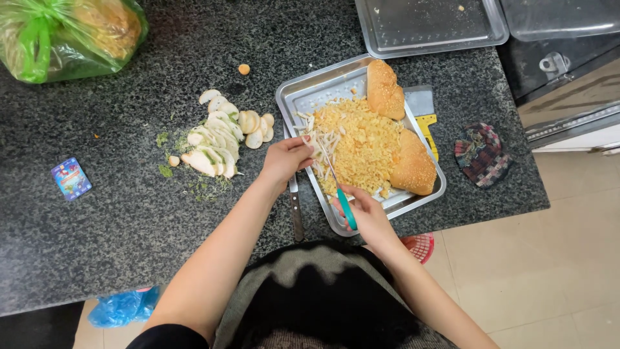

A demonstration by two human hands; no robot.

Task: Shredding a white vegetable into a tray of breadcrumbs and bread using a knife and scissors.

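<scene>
A steel tray [303,97] on the dark granite counter holds a heap of yellow crumbled food [361,145], pale shredded strips [321,145] and two sesame bun halves [385,90] [413,167]. My right hand [365,213] grips a teal-handled utensil [346,208] whose metal end reaches into the shreds. My left hand [284,160] rests at the tray's left rim, fingers touching the shreds. A knife [296,210] lies on the counter under my left wrist.
Sliced pale rounds [219,139] with green herb bits lie left of the tray. A green plastic bag [64,35] sits far left, a small blue packet [71,178] near it. An empty tray [429,26] stands behind, a cleaver [423,110] and a plaid cloth [481,155] to the right.
</scene>
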